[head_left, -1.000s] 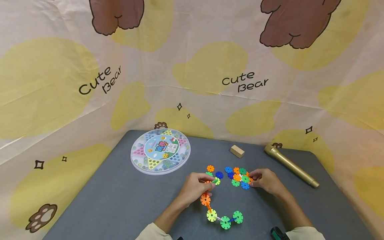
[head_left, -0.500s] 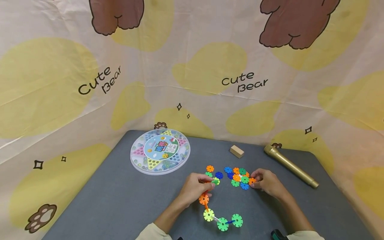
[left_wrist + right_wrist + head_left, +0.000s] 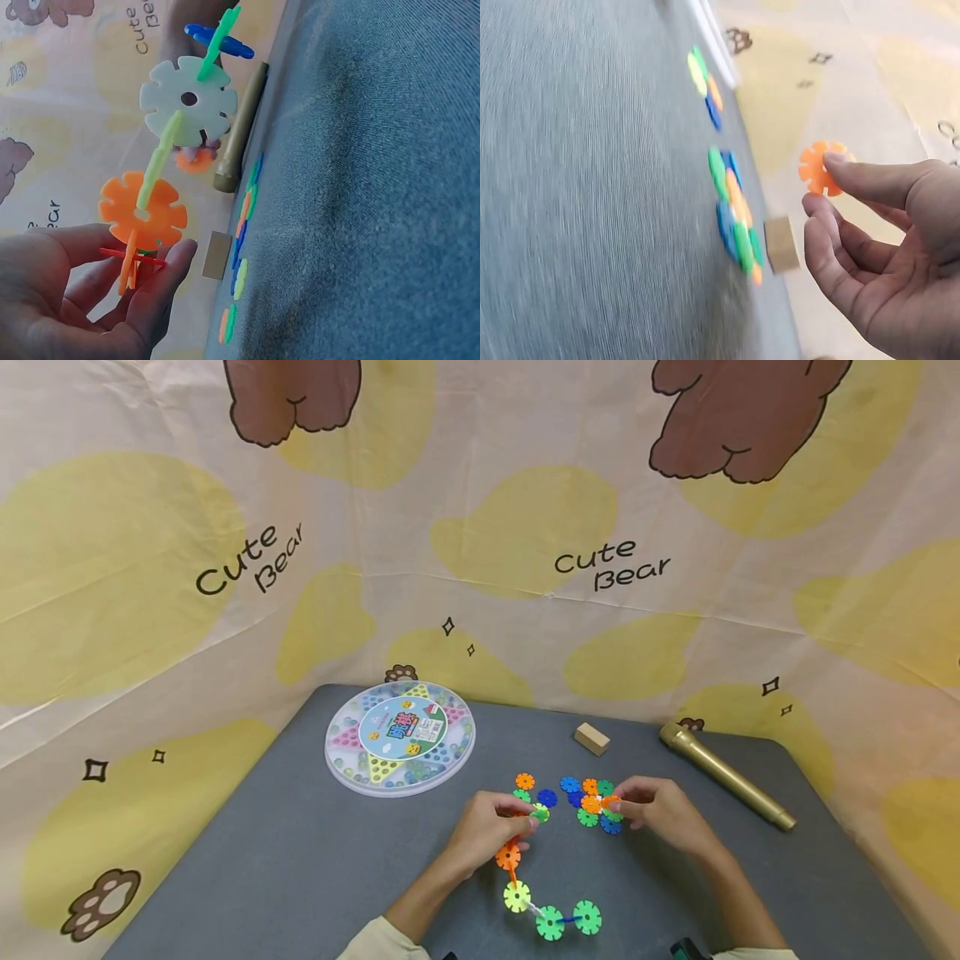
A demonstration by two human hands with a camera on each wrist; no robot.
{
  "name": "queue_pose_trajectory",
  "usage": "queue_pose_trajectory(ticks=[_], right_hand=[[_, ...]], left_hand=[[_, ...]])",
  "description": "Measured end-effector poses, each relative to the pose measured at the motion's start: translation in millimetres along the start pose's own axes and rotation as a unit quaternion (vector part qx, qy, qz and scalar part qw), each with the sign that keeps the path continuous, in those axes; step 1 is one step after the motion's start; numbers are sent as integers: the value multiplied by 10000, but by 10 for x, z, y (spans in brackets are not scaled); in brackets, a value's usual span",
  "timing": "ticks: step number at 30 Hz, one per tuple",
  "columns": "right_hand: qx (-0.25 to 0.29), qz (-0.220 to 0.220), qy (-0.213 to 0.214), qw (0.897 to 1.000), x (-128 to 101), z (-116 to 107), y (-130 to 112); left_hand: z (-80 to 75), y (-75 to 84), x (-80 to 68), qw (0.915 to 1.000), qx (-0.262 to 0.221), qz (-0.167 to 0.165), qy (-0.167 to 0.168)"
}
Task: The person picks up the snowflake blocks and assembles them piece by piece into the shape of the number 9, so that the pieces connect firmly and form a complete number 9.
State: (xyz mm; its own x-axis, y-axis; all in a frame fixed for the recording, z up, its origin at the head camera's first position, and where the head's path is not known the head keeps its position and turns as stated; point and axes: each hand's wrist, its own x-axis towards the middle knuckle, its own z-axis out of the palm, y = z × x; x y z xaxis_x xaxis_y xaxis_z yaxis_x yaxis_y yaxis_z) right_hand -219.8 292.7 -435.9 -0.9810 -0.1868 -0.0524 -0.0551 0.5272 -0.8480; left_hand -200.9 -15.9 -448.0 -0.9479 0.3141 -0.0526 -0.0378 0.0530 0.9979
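My left hand (image 3: 486, 828) pinches the upper end of a chain of slotted plastic snowflake discs (image 3: 517, 902). The chain hangs and curves to the right, with orange, yellow, white, green and blue discs slotted edge to edge. In the left wrist view, thumb and fingers close round a red disc (image 3: 112, 253) and orange discs at that end. My right hand (image 3: 663, 814) pinches one orange snowflake disc (image 3: 814, 169) between thumb and fingers, raised off the table. Below it lies a pile of loose discs (image 3: 588, 817) in blue, green and orange.
Several more loose discs (image 3: 547, 797) lie just beyond the left hand. A round Chinese checkers set (image 3: 401, 739) rests at the back left, a small wooden block (image 3: 592, 738) at the back, and a gold microphone-shaped stick (image 3: 727, 777) on the right. Printed cloth (image 3: 495, 527) hangs behind the table.
My right hand has picked an orange disc from the pile's right edge and brought it up and left. My left hand stays put while the chain's lower end swings slightly left and down.
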Motion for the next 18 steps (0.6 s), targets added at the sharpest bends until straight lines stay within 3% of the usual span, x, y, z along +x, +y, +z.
queue_pose_trajectory(ticks=[8, 18], right_hand=[[291, -284, -366, 9985, 39, 250, -238], [989, -236, -726, 9922, 91, 445, -332]], left_hand=[[1, -12, 25, 9999, 121, -40, 33], [6, -11, 32, 9999, 163, -3, 43]])
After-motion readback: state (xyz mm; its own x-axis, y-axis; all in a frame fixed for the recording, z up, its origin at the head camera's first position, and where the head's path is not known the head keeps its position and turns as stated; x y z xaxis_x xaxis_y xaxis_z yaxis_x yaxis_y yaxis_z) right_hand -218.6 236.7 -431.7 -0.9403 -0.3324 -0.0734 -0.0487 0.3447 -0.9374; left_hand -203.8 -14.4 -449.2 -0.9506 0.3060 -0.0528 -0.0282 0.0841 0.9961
